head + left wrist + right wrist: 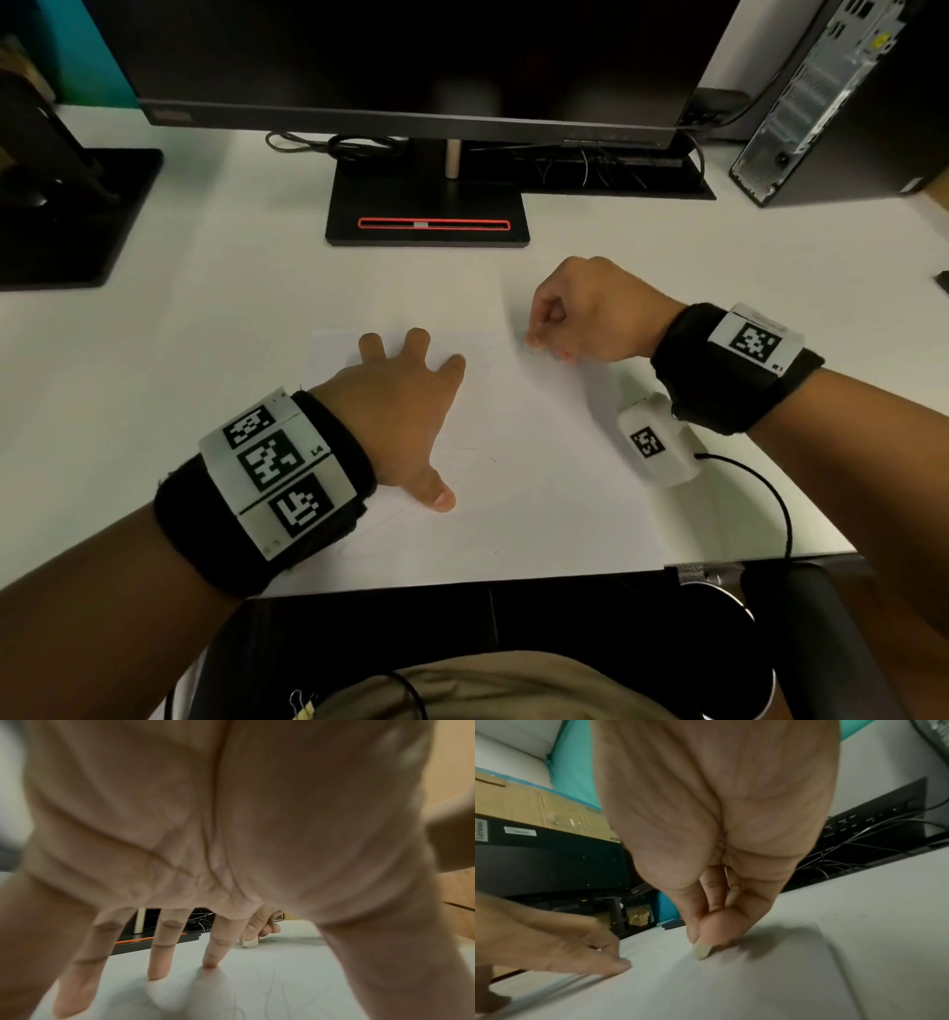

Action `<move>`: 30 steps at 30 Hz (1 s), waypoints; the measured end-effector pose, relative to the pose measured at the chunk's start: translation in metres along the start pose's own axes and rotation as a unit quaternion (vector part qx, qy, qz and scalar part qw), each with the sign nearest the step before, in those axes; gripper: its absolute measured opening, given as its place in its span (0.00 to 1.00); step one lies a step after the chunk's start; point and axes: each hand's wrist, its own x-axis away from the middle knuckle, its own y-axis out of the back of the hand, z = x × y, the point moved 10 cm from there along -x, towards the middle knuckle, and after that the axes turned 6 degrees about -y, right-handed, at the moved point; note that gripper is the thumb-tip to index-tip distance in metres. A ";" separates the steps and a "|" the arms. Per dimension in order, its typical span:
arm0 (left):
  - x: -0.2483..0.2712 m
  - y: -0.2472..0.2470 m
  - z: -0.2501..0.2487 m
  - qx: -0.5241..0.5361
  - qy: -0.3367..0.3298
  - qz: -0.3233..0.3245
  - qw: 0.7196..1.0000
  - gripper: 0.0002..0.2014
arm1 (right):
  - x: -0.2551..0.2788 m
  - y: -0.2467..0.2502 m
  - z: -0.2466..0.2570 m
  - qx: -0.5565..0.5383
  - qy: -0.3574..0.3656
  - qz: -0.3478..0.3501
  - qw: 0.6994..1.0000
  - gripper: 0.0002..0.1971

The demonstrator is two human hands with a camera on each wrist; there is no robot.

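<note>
Eraser: a small pale eraser (701, 951), its tip down on the far right part of the sheet.
Right hand: my right hand (590, 313) pinches the eraser tightly between thumb and forefinger, with the other fingers curled in.
Paper: a white sheet of paper (539, 488) lies flat at the near edge of the desk, straight in front of me.
Left hand: my left hand (395, 411) holds nothing; its fingers are spread wide and straight, pressing the sheet's left part flat.
Done: the far part of the sheet around the eraser looks clean, as far as I can tell.
Left to do: faint pencil lines (470, 449) show by my left thumb and nearer me. I judge I'm partway through rubbing out.
Around: the white desk (205, 308), a black monitor stand (426, 205) beyond the sheet, and a computer tower (821, 103) at the far right.
</note>
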 end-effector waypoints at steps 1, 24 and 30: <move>0.000 0.000 0.000 -0.001 0.000 0.000 1.000 0.61 | 0.000 0.002 0.002 0.003 0.003 -0.012 1.000 0.07; 0.000 0.002 0.000 -0.002 -0.003 -0.004 1.000 0.61 | -0.005 0.003 0.005 0.034 -0.007 -0.028 0.999 0.08; -0.001 0.004 0.000 -0.007 0.002 -0.002 1.000 0.61 | 0.012 -0.018 0.029 -0.009 0.033 0.053 0.998 0.07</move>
